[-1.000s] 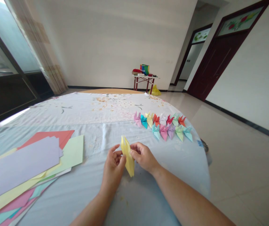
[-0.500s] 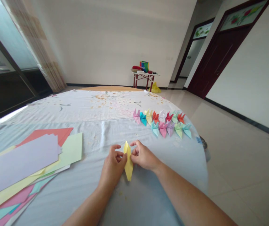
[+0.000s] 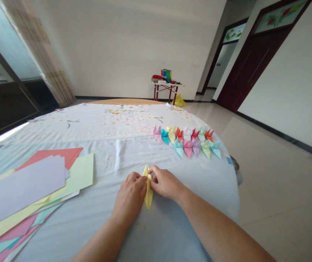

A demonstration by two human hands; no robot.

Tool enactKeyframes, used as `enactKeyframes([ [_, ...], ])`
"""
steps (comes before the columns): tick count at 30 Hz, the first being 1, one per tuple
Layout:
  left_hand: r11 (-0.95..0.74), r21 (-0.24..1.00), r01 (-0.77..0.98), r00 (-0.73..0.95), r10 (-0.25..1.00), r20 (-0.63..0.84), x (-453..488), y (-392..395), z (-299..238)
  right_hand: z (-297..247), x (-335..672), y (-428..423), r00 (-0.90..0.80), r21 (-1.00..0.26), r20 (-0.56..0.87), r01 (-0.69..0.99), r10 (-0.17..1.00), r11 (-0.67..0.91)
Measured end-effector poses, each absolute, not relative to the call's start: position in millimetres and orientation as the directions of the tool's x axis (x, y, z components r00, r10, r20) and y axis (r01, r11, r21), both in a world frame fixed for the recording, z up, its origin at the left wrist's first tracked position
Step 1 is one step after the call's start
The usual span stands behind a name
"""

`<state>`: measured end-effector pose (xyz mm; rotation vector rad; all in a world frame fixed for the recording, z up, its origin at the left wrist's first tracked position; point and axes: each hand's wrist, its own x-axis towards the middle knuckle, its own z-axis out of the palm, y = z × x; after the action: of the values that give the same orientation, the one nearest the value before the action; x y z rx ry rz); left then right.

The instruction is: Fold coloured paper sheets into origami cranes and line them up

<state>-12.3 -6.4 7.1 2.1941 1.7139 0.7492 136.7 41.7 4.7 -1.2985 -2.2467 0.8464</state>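
A narrow folded piece of yellow paper (image 3: 148, 196) lies on the light blue tablecloth (image 3: 172, 233) right in front of me. My left hand (image 3: 130, 196) presses on its left side with fingers curled down. My right hand (image 3: 165, 183) pinches its upper part from the right. Both hands touch the yellow paper and meet over its top end, hiding part of it.
Two rows of several folded paper cranes (image 3: 187, 142) in mixed colours stand at the right, near the table's edge. A loose stack of coloured paper sheets (image 3: 27, 189) lies at the left. A small red-legged side table (image 3: 165, 89) stands against the far wall.
The yellow paper came down from being held upright above the table to lying against the cloth. Both hands lowered with it and closed in over its top.
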Motion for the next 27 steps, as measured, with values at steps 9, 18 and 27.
enactKeyframes([
  [9, -0.375, 0.273, 0.886, 0.287, 0.906, 0.312, -7, -13, 11, 15, 148, 49, -0.5, -0.555, 0.009, 0.718, 0.866, 0.42],
  [18, -0.343, 0.177, 0.922, 0.291, 0.919, 0.265, -2, -20, 8, 10, 150, 52, -0.522, -0.586, 0.065, 0.67, 0.85, 0.457],
  [27, -0.307, 0.164, 0.937, 0.268, 0.937, 0.226, 0, -21, 5, 9, 152, 54, -0.543, -0.585, 0.081, 0.653, 0.836, 0.481],
])
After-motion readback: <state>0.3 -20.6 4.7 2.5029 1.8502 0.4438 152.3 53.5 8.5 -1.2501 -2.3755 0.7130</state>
